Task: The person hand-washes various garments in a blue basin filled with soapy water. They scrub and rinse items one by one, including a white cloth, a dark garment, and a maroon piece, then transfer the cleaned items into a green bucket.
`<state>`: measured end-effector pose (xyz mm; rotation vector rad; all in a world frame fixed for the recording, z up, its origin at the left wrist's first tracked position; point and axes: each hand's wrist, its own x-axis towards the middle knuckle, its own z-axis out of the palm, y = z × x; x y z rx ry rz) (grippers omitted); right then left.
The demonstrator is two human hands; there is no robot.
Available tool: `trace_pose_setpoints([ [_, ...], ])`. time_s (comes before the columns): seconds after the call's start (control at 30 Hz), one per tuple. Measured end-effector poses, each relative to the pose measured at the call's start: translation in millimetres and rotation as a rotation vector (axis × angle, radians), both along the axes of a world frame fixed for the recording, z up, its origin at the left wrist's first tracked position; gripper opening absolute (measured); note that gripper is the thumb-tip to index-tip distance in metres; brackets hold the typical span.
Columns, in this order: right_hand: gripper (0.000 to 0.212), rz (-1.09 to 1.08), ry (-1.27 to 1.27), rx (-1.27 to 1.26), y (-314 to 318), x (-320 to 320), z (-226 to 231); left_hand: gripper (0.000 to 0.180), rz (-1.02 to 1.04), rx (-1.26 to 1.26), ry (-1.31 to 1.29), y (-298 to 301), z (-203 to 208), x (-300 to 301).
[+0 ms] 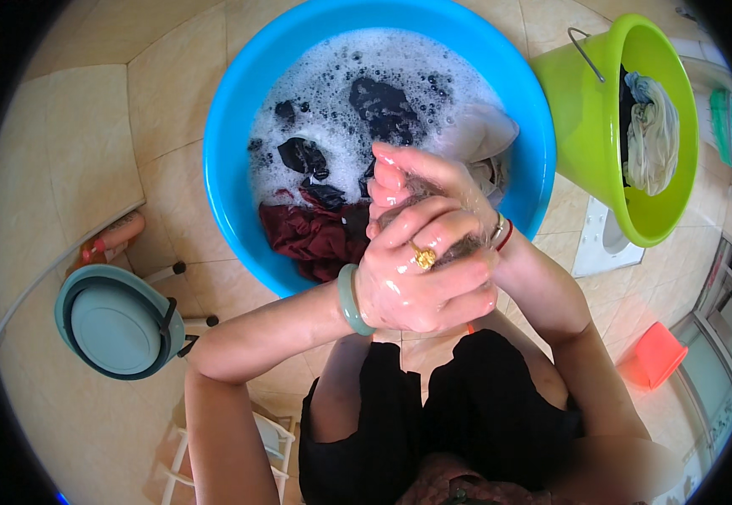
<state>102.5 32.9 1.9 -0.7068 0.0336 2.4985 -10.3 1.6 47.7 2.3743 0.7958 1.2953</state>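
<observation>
Above the near side of a blue basin (543,109), my left hand (416,282) and my right hand (433,171) are pressed together. Both are wet and closed around a small bunch of dark, thin cloth (460,250). Most of that cloth is hidden by the fingers. Foamy water fills the basin. In it lie a dark red garment (307,234), a black piece of clothing (303,156), a dark garment (383,109) and a pale garment (480,135) at the right.
A lime green bucket (576,118) with light wet cloth (654,135) leans at the right. A red plastic container (656,355) is at the lower right. On the left sit a grey-green folded basin (114,324) and a pink bottle (118,233). A white stool (177,463) stands behind my left arm.
</observation>
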Motion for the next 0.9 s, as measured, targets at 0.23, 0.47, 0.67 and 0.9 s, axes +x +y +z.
trace_pose_setpoints([
  [0.23, 0.022, 0.074, -0.142, 0.209, -9.6, 4.8, -10.6, 0.023, -0.079, 0.041, 0.069, -5.5, -1.2, -2.8],
  [0.47, 0.024, -0.01, -0.142, 0.242, 2.9, 11.9, -5.1, 0.024, -0.111, -0.1, -0.089, 5.1, -22.7, -12.1],
  [0.67, 0.036, -0.406, -0.263, 0.274, 8.3, 14.0, -2.2, 0.055, 0.254, -1.042, -0.645, 3.7, -22.9, -23.0],
  [0.9, 0.082, -0.256, -0.56, 0.874, 2.3, 32.3, 34.2, 0.051, 0.18, -1.752, -1.48, 22.3, -29.1, -44.7],
])
